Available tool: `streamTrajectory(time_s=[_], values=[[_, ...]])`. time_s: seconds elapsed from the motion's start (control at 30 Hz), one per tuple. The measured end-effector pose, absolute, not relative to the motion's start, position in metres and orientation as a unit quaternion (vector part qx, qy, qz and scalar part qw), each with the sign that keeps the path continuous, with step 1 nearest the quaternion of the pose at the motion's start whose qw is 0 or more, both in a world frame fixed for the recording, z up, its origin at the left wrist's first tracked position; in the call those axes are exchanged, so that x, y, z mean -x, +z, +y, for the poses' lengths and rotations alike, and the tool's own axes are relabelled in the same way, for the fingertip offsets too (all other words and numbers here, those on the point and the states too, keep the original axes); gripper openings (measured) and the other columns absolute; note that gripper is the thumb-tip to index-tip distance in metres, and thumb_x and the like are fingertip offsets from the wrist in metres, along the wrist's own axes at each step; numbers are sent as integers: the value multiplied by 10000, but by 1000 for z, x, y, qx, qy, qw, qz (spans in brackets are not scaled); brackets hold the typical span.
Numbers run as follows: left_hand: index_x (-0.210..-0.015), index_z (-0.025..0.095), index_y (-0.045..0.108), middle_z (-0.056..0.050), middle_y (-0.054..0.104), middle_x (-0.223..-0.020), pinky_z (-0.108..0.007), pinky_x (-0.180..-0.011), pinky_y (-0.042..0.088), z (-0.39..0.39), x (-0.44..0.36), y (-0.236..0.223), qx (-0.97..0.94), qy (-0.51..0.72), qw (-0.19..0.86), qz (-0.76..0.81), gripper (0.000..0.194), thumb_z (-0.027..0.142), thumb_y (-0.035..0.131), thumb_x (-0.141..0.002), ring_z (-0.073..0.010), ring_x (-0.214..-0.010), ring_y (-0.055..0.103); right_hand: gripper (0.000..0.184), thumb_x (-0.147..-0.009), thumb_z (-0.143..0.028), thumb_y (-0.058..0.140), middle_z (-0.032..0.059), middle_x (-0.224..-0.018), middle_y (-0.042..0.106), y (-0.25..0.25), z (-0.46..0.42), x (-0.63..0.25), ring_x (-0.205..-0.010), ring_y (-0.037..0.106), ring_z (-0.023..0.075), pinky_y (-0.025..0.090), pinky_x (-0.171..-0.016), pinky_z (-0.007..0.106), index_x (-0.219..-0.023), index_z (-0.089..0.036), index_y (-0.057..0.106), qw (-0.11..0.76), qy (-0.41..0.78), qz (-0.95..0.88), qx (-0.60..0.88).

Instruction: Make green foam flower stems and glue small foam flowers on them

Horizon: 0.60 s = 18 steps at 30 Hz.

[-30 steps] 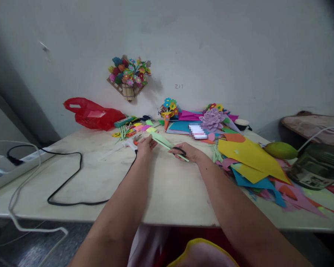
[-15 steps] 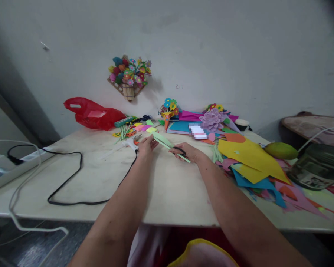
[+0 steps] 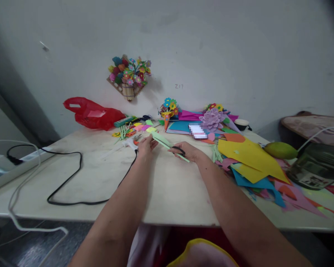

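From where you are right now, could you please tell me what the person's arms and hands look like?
The left forearm and right forearm are bare, with no sleeves in view; a small spot marks the right one. The left hand and right hand are ungloved, and no wristband shows.

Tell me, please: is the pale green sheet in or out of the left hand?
In: the left hand pinches the pale green sheet by its far end.

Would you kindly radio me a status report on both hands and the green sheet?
Left hand gripping light-green sheet. Right hand on black-handled scissors, at the sheet. White glue gun close beside left hand.
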<state>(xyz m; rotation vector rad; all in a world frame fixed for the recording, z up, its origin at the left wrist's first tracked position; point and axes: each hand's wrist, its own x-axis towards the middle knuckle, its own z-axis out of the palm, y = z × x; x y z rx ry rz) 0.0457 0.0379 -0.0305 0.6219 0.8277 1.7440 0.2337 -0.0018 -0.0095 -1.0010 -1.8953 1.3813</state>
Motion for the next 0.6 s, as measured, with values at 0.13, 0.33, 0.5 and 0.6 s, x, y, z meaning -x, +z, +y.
streamTrajectory(time_s=[0.13, 0.33, 0.5, 0.6], values=[[-654, 155, 527, -19, 607, -620, -267, -587, 513, 38, -45, -30, -249, 737, 523, 349, 154, 235, 658, -666, -120, -547, 599, 403, -607, -509, 638, -71, -444, 402, -8, -4, -234, -368, 310, 39, 189, -366, 199, -705, -123, 573, 285, 525, -706, 381], [-633, 158, 510, -23, 615, -626, -286, -604, 515, 37, -45, -30, -253, 735, 524, 350, 147, 201, 648, -661, -132, -563, 606, 394, -625, -493, 638, -52, -471, 449, -11, -3, -234, -374, 340, 42, 203, -361, 196, -748, -122, 593, 288, 545, -689, 383], [-634, 153, 519, -23, 612, -619, -285, -603, 511, 35, -48, -29, -265, 726, 527, 353, 132, 193, 643, -658, -131, -553, 605, 401, -632, -484, 643, -41, -493, 471, -13, -1, -234, -373, 350, 41, 206, -349, 192, -792, -119, 603, 289, 552, -674, 395], [-631, 153, 522, -20, 606, -609, -286, -604, 508, 34, -50, -29, -268, 727, 526, 351, 136, 199, 648, -656, -129, -541, 601, 392, -632, -484, 643, -41, -491, 473, -14, 0, -233, -376, 361, 43, 218, -352, 188, -778, -123, 599, 295, 550, -671, 400]])
